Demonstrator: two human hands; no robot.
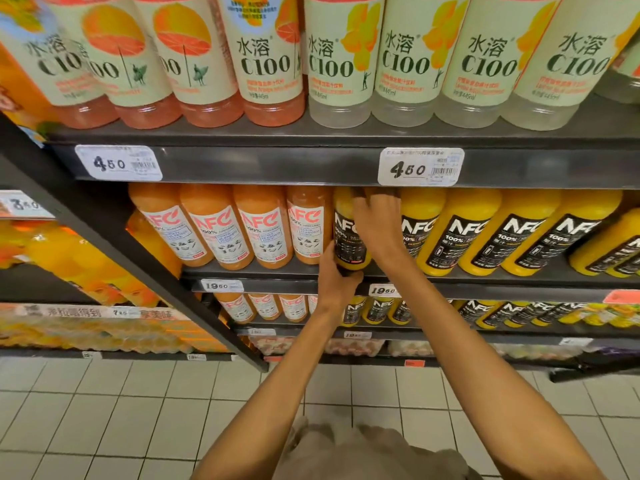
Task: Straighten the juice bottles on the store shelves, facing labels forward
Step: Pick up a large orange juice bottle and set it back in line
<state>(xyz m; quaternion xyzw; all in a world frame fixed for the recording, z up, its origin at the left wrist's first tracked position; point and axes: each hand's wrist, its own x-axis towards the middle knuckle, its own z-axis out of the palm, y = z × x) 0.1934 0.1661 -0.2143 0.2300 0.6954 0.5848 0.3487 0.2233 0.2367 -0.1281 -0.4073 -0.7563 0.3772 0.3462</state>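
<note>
A yellow NFC juice bottle point(348, 233) with a black label stands on the middle shelf point(263, 271), at the left end of the yellow row. My left hand point(337, 275) grips its base from below. My right hand point(375, 220) curls over its upper part and the neighbouring bottle behind, hiding that bottle's label. The black label faces forward, partly covered by my right hand. To its right stand more yellow NFC bottles point(460, 237); to its left, orange NFC bottles point(266, 230) with white labels.
The shelf above carries C100 bottles point(408, 64), pink at left and clear at right, with price tags point(420, 167) on its edge. Lower shelves hold smaller NFC bottles point(377, 310). A dark upright divider point(138, 254) runs diagonally at left. White floor tiles point(138, 410) lie below.
</note>
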